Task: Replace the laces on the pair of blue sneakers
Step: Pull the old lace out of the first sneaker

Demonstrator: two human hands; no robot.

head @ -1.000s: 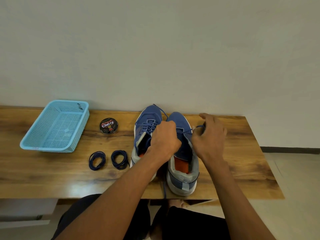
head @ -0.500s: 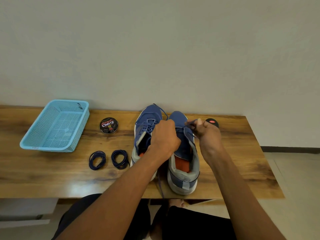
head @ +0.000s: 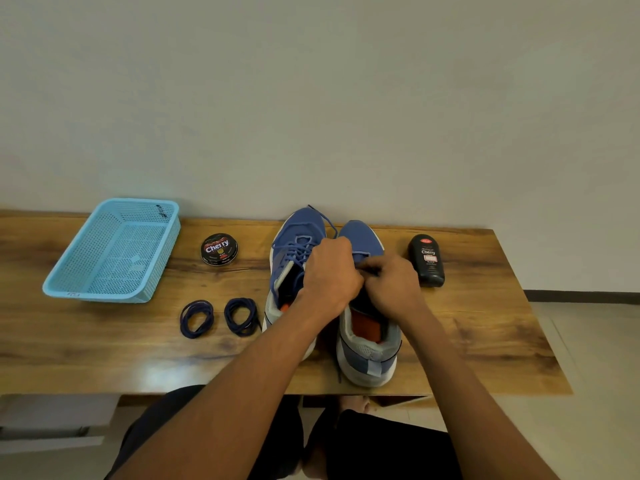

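Observation:
Two blue sneakers stand side by side on the wooden table (head: 104,351), toes toward the wall. The left sneaker (head: 294,244) still carries its blue lace. Over the lace area of the right sneaker (head: 367,348), my left hand (head: 332,271) and my right hand (head: 393,285) meet with curled fingers. My right fingers pinch the old dark blue lace there; what my left fingers hold is hidden. Two coiled dark blue laces, one (head: 196,318) beside the other (head: 241,316), lie left of the sneakers.
A light blue mesh basket (head: 114,251) sits at the table's left. A round Cherry polish tin (head: 219,249) lies between basket and sneakers. A black Cherry polish bottle (head: 426,259) lies right of the sneakers. The wall runs close behind.
My right hand has drawn back from the far right toward the shoe's middle, meeting my left hand. The black bottle it covered is now fully in view.

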